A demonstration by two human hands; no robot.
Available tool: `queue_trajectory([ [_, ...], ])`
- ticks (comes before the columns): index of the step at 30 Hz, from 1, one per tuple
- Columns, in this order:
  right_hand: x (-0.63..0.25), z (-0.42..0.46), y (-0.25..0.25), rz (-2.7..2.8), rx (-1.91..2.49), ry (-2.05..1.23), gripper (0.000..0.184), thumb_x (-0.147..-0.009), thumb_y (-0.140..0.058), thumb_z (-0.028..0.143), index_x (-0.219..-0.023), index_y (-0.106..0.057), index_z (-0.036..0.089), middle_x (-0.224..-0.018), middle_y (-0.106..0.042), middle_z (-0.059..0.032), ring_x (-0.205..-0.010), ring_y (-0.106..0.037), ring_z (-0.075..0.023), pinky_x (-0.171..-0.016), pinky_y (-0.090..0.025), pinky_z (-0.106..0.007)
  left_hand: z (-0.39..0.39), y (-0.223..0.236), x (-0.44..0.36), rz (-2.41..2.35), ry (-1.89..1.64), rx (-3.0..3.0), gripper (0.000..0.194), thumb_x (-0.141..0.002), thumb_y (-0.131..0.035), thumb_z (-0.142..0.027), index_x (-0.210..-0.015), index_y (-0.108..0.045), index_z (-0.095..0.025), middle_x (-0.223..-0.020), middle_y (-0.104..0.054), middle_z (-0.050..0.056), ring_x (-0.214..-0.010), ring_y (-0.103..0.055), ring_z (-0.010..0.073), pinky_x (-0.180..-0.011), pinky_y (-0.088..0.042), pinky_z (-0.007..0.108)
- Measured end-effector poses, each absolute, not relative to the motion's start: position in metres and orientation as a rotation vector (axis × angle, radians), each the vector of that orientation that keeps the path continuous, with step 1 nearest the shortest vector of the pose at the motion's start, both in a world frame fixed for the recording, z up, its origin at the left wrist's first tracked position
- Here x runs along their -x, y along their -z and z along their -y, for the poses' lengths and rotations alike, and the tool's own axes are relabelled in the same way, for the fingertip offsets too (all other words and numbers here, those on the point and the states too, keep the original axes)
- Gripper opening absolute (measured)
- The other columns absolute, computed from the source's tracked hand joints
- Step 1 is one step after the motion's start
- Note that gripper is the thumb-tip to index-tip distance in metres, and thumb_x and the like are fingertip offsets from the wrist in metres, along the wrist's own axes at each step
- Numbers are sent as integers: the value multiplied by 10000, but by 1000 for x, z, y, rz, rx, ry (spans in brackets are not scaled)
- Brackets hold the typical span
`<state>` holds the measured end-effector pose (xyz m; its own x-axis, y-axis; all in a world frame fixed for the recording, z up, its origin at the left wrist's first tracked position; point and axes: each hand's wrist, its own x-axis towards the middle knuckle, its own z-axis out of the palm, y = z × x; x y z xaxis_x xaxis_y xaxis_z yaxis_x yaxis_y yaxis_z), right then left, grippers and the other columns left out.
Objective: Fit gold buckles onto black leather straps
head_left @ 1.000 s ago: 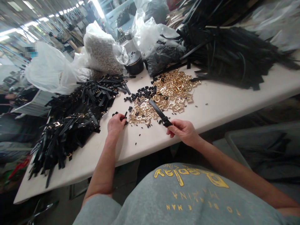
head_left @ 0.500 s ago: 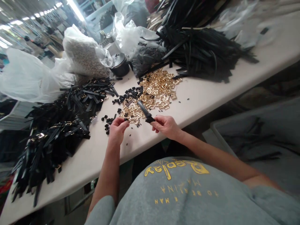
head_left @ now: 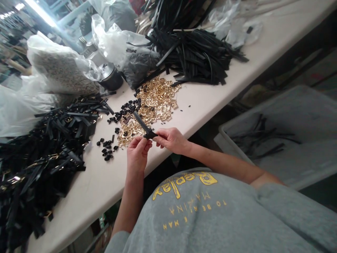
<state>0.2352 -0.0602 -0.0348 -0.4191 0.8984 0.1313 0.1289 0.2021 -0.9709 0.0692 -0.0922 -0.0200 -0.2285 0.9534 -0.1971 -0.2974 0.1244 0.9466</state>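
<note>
A black strap (head_left: 141, 122) is pinched near its lower end by my right hand (head_left: 170, 140), its free end angled up and away over the gold buckles. My left hand (head_left: 138, 149) is closed at the strap's near part, thumb and fingertips pressed on a small black strap loop that the fingers mostly hide. Beyond the hands lies a heap of gold metal buckles (head_left: 158, 94). Small black loops (head_left: 107, 151) are scattered to the left of my left hand, with more of them (head_left: 129, 107) beside the buckles.
Finished-looking black straps with buckles (head_left: 52, 154) pile up on the left of the white table (head_left: 105, 189). Loose black strips (head_left: 200, 59) lie at the back. Plastic bags (head_left: 52, 65) and a dark metal pot (head_left: 110, 78) stand behind. A grey bin (head_left: 310, 140) is below right.
My left hand has brought the small black loop rightward to the strap, so the two hands now meet. The camera view has turned to the right.
</note>
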Motion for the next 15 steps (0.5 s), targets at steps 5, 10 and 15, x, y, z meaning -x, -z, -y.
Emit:
queue_trajectory([
  [5,-243,61,33,1819,1025,-1204,210,-935,-612,268,-768,-664,150,-644,-674,21,-578,-600,-77,-596,-381,-196,94,22,-73,-1270,-1404,-814,345,-590,-905,-388,-718,-658,-185,-751,-702,1,-628,-664,103,-650,-557,221],
  [10,-253,58,30,1985,991,-1163,136,-924,-610,209,-834,-696,152,-672,-692,24,-619,-597,-82,-609,-348,-199,96,20,-69,-1266,-1334,-931,344,-583,-906,-328,-856,-742,-200,-754,-717,4,-574,-634,96,-598,-540,221],
  [15,-264,50,27,2226,894,-1114,137,-926,-603,203,-867,-713,146,-730,-726,-2,-649,-606,-98,-623,-338,-211,92,17,-59,-1296,-1082,-1065,300,-567,-910,-318,-805,-781,-188,-753,-736,31,-582,-617,106,-588,-518,230],
])
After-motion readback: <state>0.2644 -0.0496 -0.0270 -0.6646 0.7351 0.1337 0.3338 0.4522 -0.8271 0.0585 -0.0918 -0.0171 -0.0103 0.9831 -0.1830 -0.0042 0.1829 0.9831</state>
